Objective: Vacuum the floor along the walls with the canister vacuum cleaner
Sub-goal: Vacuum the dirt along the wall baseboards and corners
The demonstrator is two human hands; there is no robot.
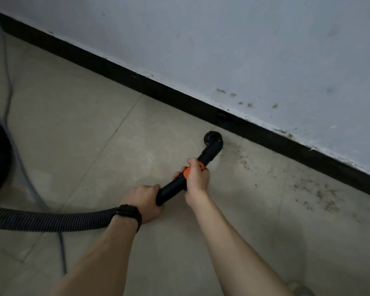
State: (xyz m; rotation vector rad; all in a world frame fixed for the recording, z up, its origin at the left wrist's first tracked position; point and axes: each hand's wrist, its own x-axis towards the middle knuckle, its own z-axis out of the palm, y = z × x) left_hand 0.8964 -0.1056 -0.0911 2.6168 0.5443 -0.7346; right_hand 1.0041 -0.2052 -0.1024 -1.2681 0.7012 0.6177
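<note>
1. Hand positions. The right hand (198, 177) is wrapped around the black rigid plastic wand (172, 189) at its orange collar (186, 171), fingers curled over the top. The left hand (144, 201) (the one with the black wristwatch (128, 213)) is closed around the rear end of the same wand, where the grey-black corrugated hose (51, 218) joins it. Neither hand is spread; both grip the wand.

2. Axis. The wand's long axis runs from the left hand, lower left, through the right hand, up and to the right, toward the wall (244, 50). The right hand is the nearer one to the working end.

3. Working end. Beyond the right hand the wand ends in an elbow carrying a small round black brush nozzle (209, 139). The nozzle sits down on the pale tiled floor (94, 114), just beside the black skirting board (179, 97); whether it touches the board cannot be told.

4. Remaining work. Scattered brown debris (320, 191) lies on the floor along the skirting board, to the right of the nozzle. The floor to the left of the nozzle looks cleaner.

5. Judgement. The next stroke probably runs rightward, parallel to the skirting board, so the right hand steers and the left hand feeds hose. The hose trails away to the left; a long rightward stroke could draw it taut.
</note>
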